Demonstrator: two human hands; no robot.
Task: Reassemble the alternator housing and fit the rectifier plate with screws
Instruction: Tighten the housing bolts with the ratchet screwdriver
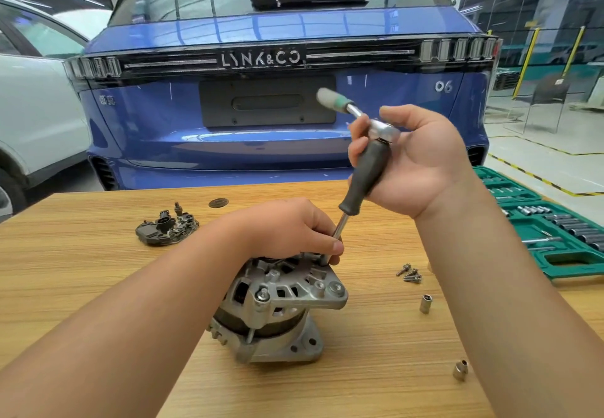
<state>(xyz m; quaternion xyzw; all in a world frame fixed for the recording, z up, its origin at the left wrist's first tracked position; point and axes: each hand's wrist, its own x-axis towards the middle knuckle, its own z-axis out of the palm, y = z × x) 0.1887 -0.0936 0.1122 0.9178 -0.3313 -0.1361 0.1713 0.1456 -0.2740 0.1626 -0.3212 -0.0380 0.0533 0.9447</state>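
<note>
While the alternator (277, 306) sits on the wooden table (98, 254) at the lower middle of the frame, its top is held by the left hand (291, 231), and the metal shaft of the driver (366, 175) is pinched by those curled fingers. The driver's dark handle is gripped by the right hand (415, 162), right of center. The rectifier plate (166, 229) is seen at middle left. Loose screws (410, 274) and two sockets (425, 303) are seen at lower right, beside a green tool case (555, 231).

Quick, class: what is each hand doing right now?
Left hand: pinches the driver shaft at the alternator.
Right hand: grips the driver handle.
</note>
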